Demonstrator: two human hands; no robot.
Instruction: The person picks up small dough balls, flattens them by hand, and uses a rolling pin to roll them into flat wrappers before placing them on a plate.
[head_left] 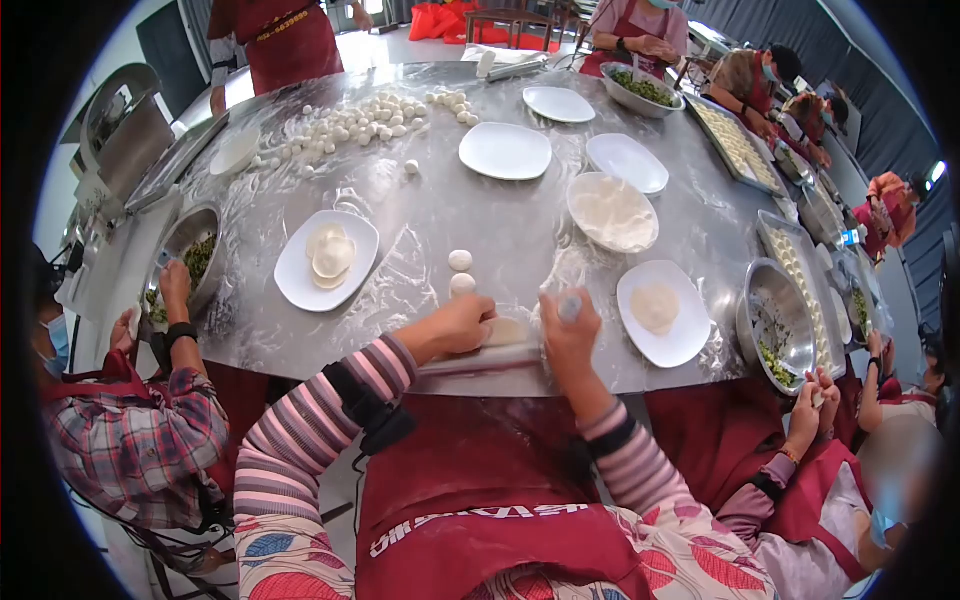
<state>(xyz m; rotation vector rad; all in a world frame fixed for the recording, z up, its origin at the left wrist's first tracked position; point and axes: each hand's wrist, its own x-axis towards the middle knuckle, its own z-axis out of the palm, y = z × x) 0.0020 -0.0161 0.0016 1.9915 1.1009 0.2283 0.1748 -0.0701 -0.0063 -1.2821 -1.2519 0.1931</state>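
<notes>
White lettering runs across the chest of the red apron (480,520) worn by the person with the camera; from this view it stands upside down and its characters cannot be made out. Yellow lettering also crosses the front of the red apron of the person standing at the far side of the counter (290,25), but it is too small and blurred to read. No other label, brand, number or sign is legible anywhere in view.
</notes>
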